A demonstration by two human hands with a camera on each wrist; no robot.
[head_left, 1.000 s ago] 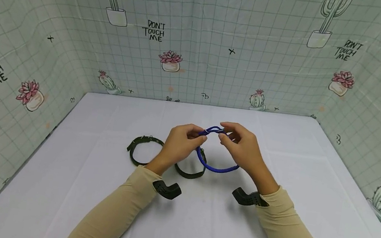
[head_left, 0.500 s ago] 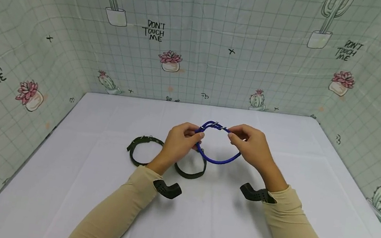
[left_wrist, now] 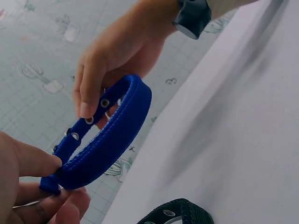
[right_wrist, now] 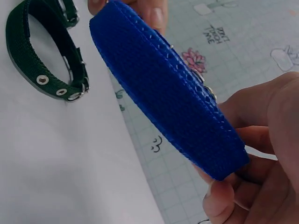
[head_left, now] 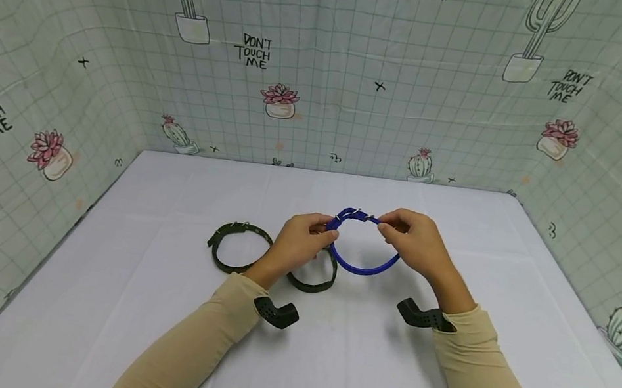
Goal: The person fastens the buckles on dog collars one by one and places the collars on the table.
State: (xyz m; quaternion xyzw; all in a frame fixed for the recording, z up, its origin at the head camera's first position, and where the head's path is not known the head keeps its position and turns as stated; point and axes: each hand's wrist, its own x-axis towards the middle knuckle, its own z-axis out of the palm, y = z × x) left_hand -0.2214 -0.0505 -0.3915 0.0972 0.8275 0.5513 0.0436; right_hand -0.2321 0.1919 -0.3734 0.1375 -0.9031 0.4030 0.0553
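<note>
A blue collar (head_left: 361,271) with metal eyelets and a buckle is held up above the table, closed into a ring. My left hand (head_left: 303,238) pinches its left side between thumb and fingers, where the strap's tip shows in the left wrist view. On the opposite side my right hand (head_left: 414,240) pinches the strap (left_wrist: 96,112) near the eyelets. Two dark green collars lie on the table: one green collar (head_left: 219,254) left of my left hand, the other green collar (head_left: 309,288) partly hidden behind that hand.
A white cloth covers the table (head_left: 322,368). Behind and on both sides hangs a patterned curtain (head_left: 325,90) with cactus drawings. Dark wrist-worn devices sit on both wrists, such as the left wrist device (head_left: 276,314).
My right hand has slid right along the blue collar, away from the left hand, and the ring has opened wider. Both hands have shifted slightly right. The green collars stay put.
</note>
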